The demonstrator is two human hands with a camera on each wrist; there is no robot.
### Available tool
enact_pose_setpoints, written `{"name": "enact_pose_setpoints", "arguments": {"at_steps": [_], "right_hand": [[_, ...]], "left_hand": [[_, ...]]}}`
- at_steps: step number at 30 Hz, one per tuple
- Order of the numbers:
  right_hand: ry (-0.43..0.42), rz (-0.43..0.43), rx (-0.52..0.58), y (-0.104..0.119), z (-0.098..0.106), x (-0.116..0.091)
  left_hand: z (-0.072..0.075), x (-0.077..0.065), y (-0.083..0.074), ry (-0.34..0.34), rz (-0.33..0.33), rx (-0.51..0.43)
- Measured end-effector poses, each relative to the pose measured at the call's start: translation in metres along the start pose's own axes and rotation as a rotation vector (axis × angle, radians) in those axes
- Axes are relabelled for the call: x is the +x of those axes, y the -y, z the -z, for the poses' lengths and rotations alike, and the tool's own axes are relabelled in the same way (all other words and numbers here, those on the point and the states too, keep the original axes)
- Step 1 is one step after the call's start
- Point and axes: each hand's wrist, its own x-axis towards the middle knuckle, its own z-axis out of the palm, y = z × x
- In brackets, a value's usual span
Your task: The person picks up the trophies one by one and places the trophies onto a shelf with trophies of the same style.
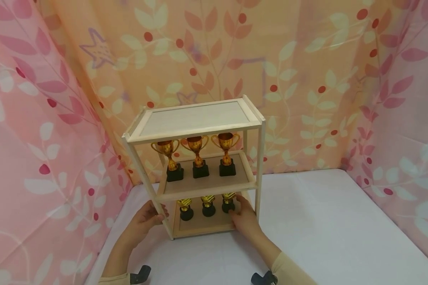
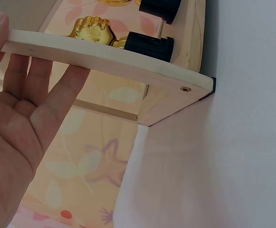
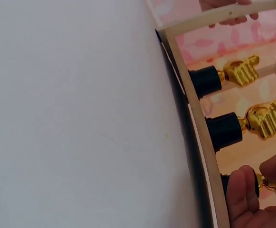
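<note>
A pale wooden three-tier shelf [image 1: 199, 193] stands on the white surface. My left hand [image 1: 144, 219] grips its front left post [image 1: 142, 170], thumb on one side and fingers [image 2: 71, 85] on the other. On the bottom tier, gold thumbs-up trophies with round black bases stand in a row: a left one [image 3: 242, 71], a middle one [image 3: 266, 118] and a right one [image 1: 228, 205]. The fingers of my right hand [image 1: 247, 219] are curled around the right trophy's base, the thumb by its neck. In the right wrist view those fingers partly hide it.
Three gold cup trophies [image 1: 196, 148] with square black bases stand on the middle tier. The top tier [image 1: 199, 116] is a framed panel above them. Floral curtains [image 1: 306, 99] hang behind and on both sides. White cloth [image 1: 324, 221] covers the table around the shelf.
</note>
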Motion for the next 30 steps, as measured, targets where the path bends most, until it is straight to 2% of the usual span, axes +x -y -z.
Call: {"name": "enact_pose_setpoints", "arguments": {"at_steps": [6,12,23,30], "right_hand": [[0.000,0.083,-0.042,-0.001,0.009,-0.015],[-0.006,0.109,-0.074,0.002,0.019,-0.029],[0.091,0.161,-0.057,0.031,0.045,-0.050],[0.142,0.198,-0.094,0.043,0.064,-0.054]], "left_hand": [[-0.001,0.000,-0.001,0.017,-0.003,-0.001],[-0.002,0.000,0.000,0.004,0.041,0.026],[0.000,0.001,-0.003,-0.012,0.067,0.076],[0.002,-0.002,-0.002,-0.002,0.054,0.057]]}}
